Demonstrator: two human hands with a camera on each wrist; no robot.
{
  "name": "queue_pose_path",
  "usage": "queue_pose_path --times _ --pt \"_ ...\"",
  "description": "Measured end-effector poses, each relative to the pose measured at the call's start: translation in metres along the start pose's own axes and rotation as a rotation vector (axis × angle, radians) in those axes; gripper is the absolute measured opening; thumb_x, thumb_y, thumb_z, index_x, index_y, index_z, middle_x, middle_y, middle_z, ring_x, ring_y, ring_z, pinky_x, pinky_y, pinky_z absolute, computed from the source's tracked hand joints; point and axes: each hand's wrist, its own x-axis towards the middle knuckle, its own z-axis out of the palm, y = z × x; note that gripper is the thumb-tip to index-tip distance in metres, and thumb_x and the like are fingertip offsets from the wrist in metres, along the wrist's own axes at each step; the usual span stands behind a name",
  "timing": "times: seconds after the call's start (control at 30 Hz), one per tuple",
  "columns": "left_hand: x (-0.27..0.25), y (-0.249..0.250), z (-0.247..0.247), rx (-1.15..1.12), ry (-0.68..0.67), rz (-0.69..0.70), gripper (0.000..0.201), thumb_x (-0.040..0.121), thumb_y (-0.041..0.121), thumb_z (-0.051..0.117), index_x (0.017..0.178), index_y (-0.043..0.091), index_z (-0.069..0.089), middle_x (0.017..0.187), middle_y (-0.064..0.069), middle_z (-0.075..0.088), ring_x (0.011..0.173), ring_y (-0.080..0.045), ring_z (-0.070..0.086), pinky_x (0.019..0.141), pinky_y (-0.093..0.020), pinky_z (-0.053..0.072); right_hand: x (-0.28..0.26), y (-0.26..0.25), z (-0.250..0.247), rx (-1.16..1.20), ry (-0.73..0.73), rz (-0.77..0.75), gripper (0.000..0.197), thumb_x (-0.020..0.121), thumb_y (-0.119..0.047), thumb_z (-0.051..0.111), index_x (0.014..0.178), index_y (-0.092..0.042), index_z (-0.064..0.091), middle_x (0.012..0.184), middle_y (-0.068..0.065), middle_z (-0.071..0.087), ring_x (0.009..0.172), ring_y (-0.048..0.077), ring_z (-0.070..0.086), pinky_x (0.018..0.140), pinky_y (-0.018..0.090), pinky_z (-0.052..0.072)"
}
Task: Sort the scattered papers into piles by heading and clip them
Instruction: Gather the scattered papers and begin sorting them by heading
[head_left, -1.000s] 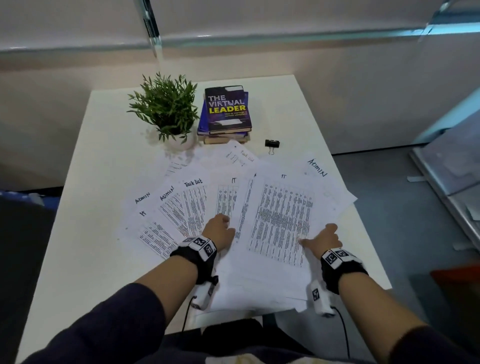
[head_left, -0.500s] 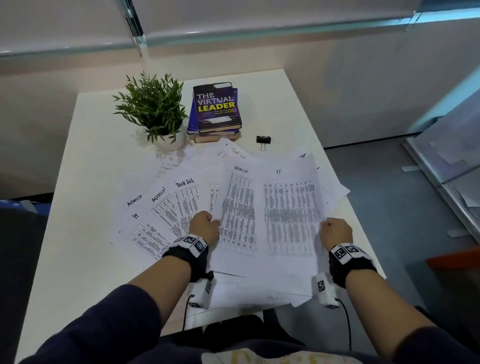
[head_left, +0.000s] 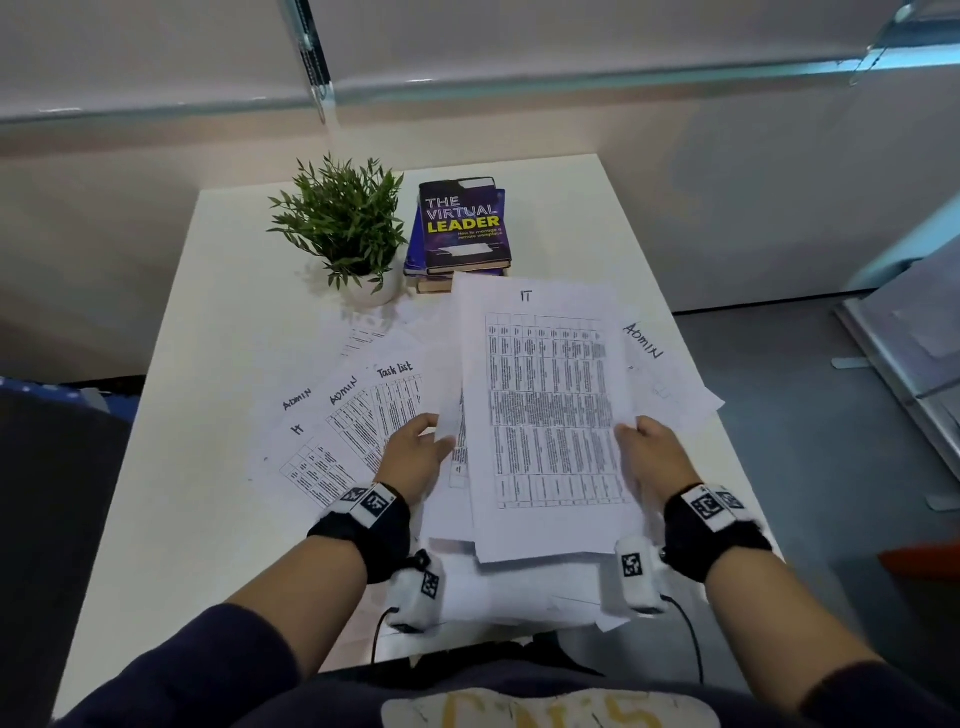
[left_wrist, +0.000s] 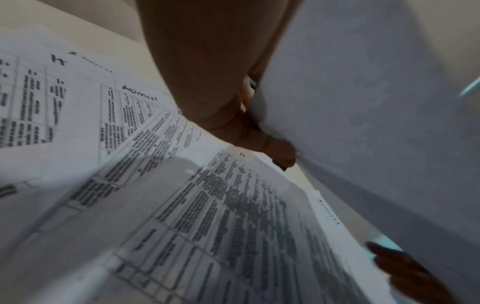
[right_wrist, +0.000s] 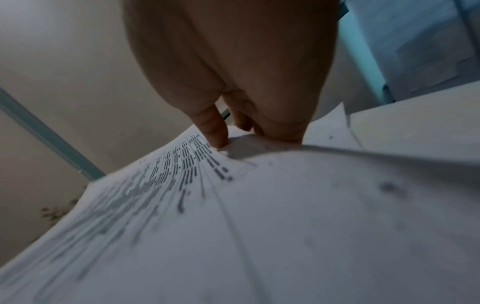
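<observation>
Printed sheets with handwritten headings lie fanned over the white table (head_left: 208, 467): two Admin sheets (head_left: 298, 400), a Task list sheet (head_left: 395, 370) and an IT sheet (head_left: 297, 429) at the left, another Admin sheet (head_left: 644, 340) at the right. My right hand (head_left: 644, 441) grips the right edge of an IT sheet (head_left: 545, 405) raised off the table, thumb on top (right_wrist: 218, 133). My left hand (head_left: 421, 441) pinches the left edge of a second raised sheet (head_left: 448, 415) tucked behind it, its heading hidden. From below, that raised sheet (left_wrist: 363, 102) shows its blank underside. No binder clip is in sight.
A potted plant (head_left: 343, 223) and a stack of books (head_left: 462, 228) stand at the back of the table, just beyond the raised sheets. More sheets hang over the near table edge (head_left: 519, 603). Grey floor lies to the right.
Both hands have lifted their sheets off the table and brought them together, the IT sheet now over the other. The raised sheets now cover the black binder clip.
</observation>
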Motion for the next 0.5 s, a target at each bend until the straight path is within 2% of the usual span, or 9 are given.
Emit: queue_pose_path --times 0.07,0.1,0.17,0.23,0.3,0.33,0.4,0.43,0.5 --pt "-0.008 0.011 0.004 -0.059 -0.030 -0.010 0.017 0.095 -0.004 0.052 0.104 0.005 0.062 0.084 -0.009 0.074 0.037 -0.006 0.052 0.041 -0.013 0.038 0.002 0.002 0.017 -0.002 -0.009 0.026 0.019 0.092 -0.032 0.051 0.097 -0.014 0.056 0.073 0.004 0.049 0.064 0.019 0.047 0.066 0.030 0.039" --pt "-0.011 0.014 0.004 -0.071 -0.033 -0.019 0.023 0.096 -0.006 0.046 0.105 0.007 0.061 0.074 -0.004 0.071 0.032 -0.003 0.046 0.036 -0.013 0.031 0.001 0.000 0.024 -0.005 -0.024 0.028 0.023 0.091 -0.031 0.056 0.108 -0.014 0.054 0.084 0.005 0.057 0.074 0.021 0.055 0.073 0.031 0.045" --pt "-0.014 0.017 0.000 -0.049 -0.048 -0.040 0.031 0.096 -0.006 0.039 0.106 0.011 0.062 0.059 0.006 0.066 0.035 -0.003 0.043 0.038 -0.018 0.025 -0.002 -0.005 0.033 0.094 -0.039 0.024 0.032 0.090 -0.015 0.062 0.118 -0.011 0.047 0.104 0.009 0.062 0.091 0.023 0.062 0.083 0.033 0.051" --pt "-0.011 0.014 -0.011 -0.078 -0.021 -0.062 0.024 0.095 0.002 0.043 0.100 0.010 0.065 0.060 0.005 0.065 0.045 -0.008 0.050 0.044 -0.020 0.032 -0.008 -0.012 0.040 0.145 -0.074 -0.003 0.036 0.090 0.002 0.061 0.118 -0.010 0.040 0.101 0.008 0.063 0.087 0.018 0.063 0.075 0.025 0.050" --pt "-0.009 0.009 -0.025 -0.211 0.047 -0.121 0.025 0.100 0.023 0.044 0.096 0.009 0.065 0.056 0.003 0.063 0.044 -0.012 0.050 0.043 -0.019 0.037 -0.011 -0.016 0.047 0.068 -0.110 -0.046 0.042 0.090 0.002 0.061 0.121 -0.016 0.038 0.101 0.004 0.065 0.089 0.014 0.064 0.072 0.023 0.048" --pt "-0.008 0.008 -0.030 -0.253 0.067 -0.134 0.035 0.101 0.037 0.043 0.103 0.009 0.065 0.059 -0.002 0.067 0.045 -0.015 0.055 0.045 -0.020 0.042 -0.012 -0.016 0.053 0.072 -0.131 -0.060 0.044 0.091 0.001 0.061 0.122 -0.019 0.038 0.103 0.004 0.065 0.091 0.014 0.064 0.072 0.023 0.048" --pt "-0.010 0.006 -0.040 -0.133 0.075 -0.121 0.058 0.096 0.055 0.049 0.128 0.007 0.059 0.098 -0.021 0.072 0.081 -0.033 0.071 0.076 -0.032 0.056 -0.017 -0.017 0.065 0.065 -0.182 -0.069 0.042 0.092 0.001 0.060 0.123 -0.020 0.040 0.108 0.003 0.065 0.092 0.011 0.063 0.071 0.020 0.046" --pt "-0.011 0.004 -0.046 0.011 0.081 -0.080 0.056 0.095 0.050 0.056 0.132 0.008 0.057 0.112 -0.021 0.069 0.095 -0.036 0.069 0.084 -0.035 0.055 -0.018 -0.016 0.073 0.033 -0.209 -0.073 0.039 0.092 -0.001 0.059 0.122 -0.020 0.042 0.109 0.002 0.065 0.091 0.008 0.062 0.069 0.018 0.045" --pt "-0.013 -0.001 -0.055 0.253 0.150 0.008 0.035 0.097 0.028 0.060 0.127 0.011 0.061 0.111 -0.012 0.071 0.095 -0.027 0.066 0.078 -0.029 0.048 -0.021 -0.012 0.087 -0.061 -0.273 -0.085 0.030 0.093 -0.005 0.060 0.117 -0.017 0.048 0.106 0.000 0.066 0.089 0.008 0.064 0.066 0.017 0.046"
